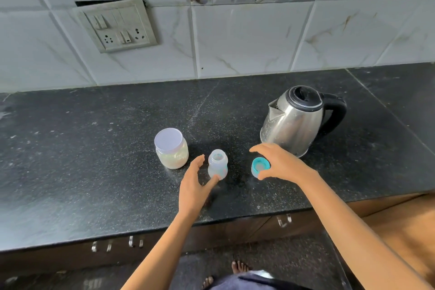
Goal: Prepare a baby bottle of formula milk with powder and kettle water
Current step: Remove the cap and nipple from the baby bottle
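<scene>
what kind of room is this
Most likely a home kitchen: a dark stone counter runs along a tiled wall, a steel electric kettle stands on it, and a switch-and-socket plate sits above.

Shiny steel kettle (292,125) (speckled stone counter (94,160))

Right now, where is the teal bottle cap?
Head view, right of centre: the teal cap is held in the right hand, just right of the baby bottle and in front of the kettle.
</scene>
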